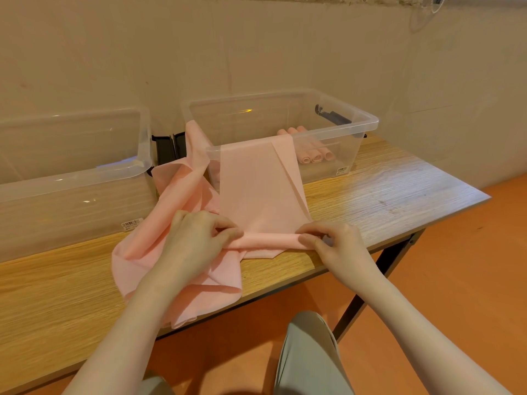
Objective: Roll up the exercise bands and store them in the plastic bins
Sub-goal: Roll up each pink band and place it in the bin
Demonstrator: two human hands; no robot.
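While both hands [196,238] [336,246] pinch one band [261,189]: two bins [368,121] [142,166], three rolls [315,156].

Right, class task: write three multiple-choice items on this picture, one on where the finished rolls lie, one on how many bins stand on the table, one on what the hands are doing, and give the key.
1. Where do the rolled bands lie?
A. in the right bin
B. in the left bin
C. on the floor

2. How many clear bins stand on the table?
A. one
B. two
C. four

3. What are the hands doing?
A. hanging idle
B. lifting a bin
C. pinching the roll of the pink band

Key: 1 A, the rolls show through the right bin's wall. 2 B, one bin left, one right. 3 C, the left hand and right hand grip the roll's ends.
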